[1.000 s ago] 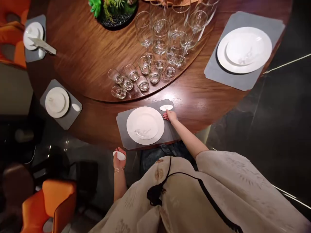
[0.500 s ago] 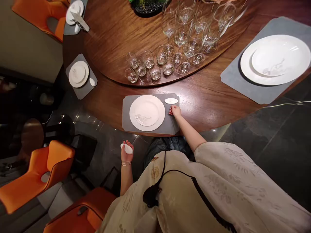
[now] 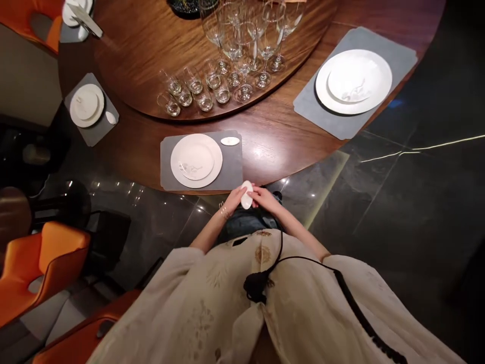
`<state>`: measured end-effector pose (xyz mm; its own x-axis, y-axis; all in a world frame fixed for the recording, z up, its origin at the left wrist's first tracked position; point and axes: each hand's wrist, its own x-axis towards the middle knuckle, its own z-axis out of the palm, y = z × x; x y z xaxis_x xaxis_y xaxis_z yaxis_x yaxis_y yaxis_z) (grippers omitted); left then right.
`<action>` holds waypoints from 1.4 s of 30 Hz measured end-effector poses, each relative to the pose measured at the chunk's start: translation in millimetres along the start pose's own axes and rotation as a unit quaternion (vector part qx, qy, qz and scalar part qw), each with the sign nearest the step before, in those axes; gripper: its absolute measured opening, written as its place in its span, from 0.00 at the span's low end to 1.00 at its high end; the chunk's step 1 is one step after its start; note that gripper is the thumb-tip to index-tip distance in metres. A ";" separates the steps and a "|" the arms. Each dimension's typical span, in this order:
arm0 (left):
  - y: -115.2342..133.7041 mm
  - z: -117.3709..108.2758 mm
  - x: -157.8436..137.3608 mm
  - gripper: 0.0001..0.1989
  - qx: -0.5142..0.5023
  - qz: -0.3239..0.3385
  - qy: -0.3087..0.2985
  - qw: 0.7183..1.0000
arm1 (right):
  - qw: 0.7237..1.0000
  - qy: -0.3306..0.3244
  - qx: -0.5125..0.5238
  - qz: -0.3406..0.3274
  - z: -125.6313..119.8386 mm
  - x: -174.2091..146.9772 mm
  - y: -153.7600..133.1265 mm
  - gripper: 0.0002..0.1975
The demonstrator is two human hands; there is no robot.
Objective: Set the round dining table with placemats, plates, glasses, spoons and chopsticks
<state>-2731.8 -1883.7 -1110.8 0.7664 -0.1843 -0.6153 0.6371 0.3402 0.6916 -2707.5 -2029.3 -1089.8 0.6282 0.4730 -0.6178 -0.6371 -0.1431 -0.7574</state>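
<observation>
In front of my body, just off the table's near edge, a small white oval chopstick rest (image 3: 246,195) is held between both hands. My left hand (image 3: 235,197) is closed on its left side. My right hand (image 3: 263,197) grips it from the right, with some fingers hidden behind it. A second white chopstick rest (image 3: 230,141) lies at the upper right of the grey placemat (image 3: 166,164) ahead. On that same mat, a small patterned plate (image 3: 196,158) sits on a larger white plate (image 3: 217,171).
Short glasses (image 3: 205,102) and tall wine glasses (image 3: 244,91) crowd the raised round turntable (image 3: 144,45). Another place setting with stacked plates (image 3: 353,81) is at the right, one more (image 3: 87,105) at the left. Orange chairs (image 3: 64,247) stand lower left on the dark floor.
My right hand has left the rest on the placemat and come back to my body. My left hand has brought its chopstick rest up and right, where both hands now meet. The view has shifted right.
</observation>
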 end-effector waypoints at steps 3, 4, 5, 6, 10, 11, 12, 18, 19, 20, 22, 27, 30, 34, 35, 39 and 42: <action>-6.0 55.2 31.2 0.16 0.085 -0.015 -0.036 0.996 | 0.995 0.099 0.019 -0.025 -84.6 -28.0 4.0 0.12; -7.6 76.7 42.5 0.16 0.104 -0.026 -0.058 0.993 | 0.990 0.135 0.028 -0.035 -113.4 -38.5 6.5 0.14; -9.1 99.7 54.0 0.16 0.117 -0.037 -0.083 0.989 | 0.985 0.165 0.035 -0.046 -141.4 -49.6 9.0 0.16; -10.2 123.9 65.6 0.16 0.126 -0.045 -0.108 0.985 | 0.980 0.185 0.039 -0.056 -168.0 -61.2 10.8 0.18; -10.4 222.1 109.4 0.21 0.140 -0.049 -0.165 0.975 | 0.974 0.204 0.050 -0.080 -258.6 -103.2 3.5 0.24; -9.1 244.2 119.3 0.22 0.145 -0.045 -0.165 0.975 | 0.974 0.204 0.050 -0.085 -278.4 -110.4 -2.1 0.25; -7.3 264.4 128.8 0.22 0.149 -0.040 -0.163 0.974 | 0.973 0.204 0.046 -0.092 -297.7 -115.8 -8.5 0.25; 6.0 348.4 182.7 0.16 0.161 -0.018 -0.144 0.976 | 0.981 0.142 -0.077 -0.103 -398.9 -110.4 -50.4 0.22; 8.2 358.3 193.4 0.15 0.147 -0.023 -0.121 0.981 | 0.976 0.159 -0.111 -0.102 -411.7 -102.5 -58.0 0.22; 10.5 367.7 205.3 0.15 0.125 -0.031 -0.094 0.987 | 0.964 0.192 -0.152 -0.109 -422.9 -93.1 -66.2 0.23; 16.0 386.4 233.1 0.16 0.056 -0.052 -0.039 0.996 | 0.922 0.257 -0.249 -0.147 -442.7 -72.6 -84.4 0.23; 38.3 437.6 316.8 0.15 -0.099 -0.108 -0.021 0.989 | 0.825 0.217 -0.490 -0.178 -502.7 -37.1 -138.6 0.21; 55.3 469.1 359.0 0.16 -0.138 -0.105 -0.037 0.984 | 0.756 0.182 -0.607 -0.164 -549.3 -29.0 -174.4 0.24; 74.9 491.8 391.4 0.17 -0.196 -0.075 -0.012 0.978 | 0.730 0.134 -0.646 -0.177 -592.8 -4.0 -211.7 0.20; 79.0 491.7 395.7 0.16 -0.215 -0.068 0.002 0.974 | 0.734 0.109 -0.643 -0.186 -598.5 7.7 -218.1 0.20; 93.9 474.9 399.2 0.14 -0.293 -0.041 0.081 0.952 | 0.739 -0.009 -0.634 -0.226 -617.0 76.8 -242.6 0.20; 99.9 462.7 389.0 0.13 -0.389 -0.020 0.174 0.904 | 0.744 -0.017 -0.618 -0.252 -643.1 145.8 -266.5 0.20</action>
<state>-2332.2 -2348.0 -1106.1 0.5859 0.0453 -0.8091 0.3084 0.9108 0.2743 -2158.9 -2481.3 -1113.9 0.6228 0.7564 -0.2000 0.5870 -0.6208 -0.5198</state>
